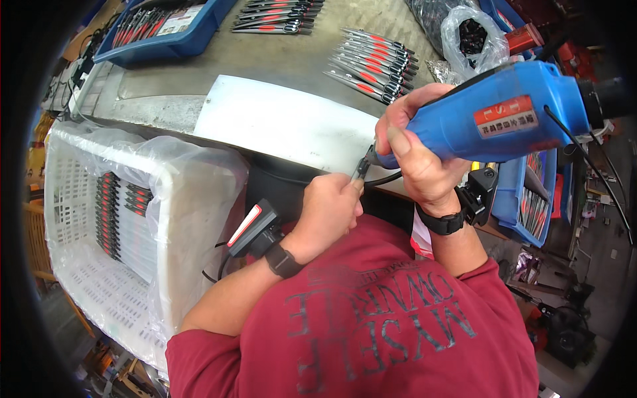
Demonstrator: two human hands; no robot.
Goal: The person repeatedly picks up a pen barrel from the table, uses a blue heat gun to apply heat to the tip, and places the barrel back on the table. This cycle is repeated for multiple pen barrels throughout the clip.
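My right hand is wrapped round a blue electric screwdriver, whose tip points left toward my left hand. In the closed fingers of my left hand is a small tool with a dark end; most of it is hidden, so its kind cannot be told. The screwdriver's tip meets or nearly meets that dark end. Both hands are just in front of a white board at the table's near edge. Beyond my right hand lies a row of slim, pointed grey tools with red and black parts.
A second row of such tools lies farther back. At far left stands a blue tray. A white plastic crate, lined with clear film, holds stacked pieces on my left. To my right are a blue bin and a plastic bag.
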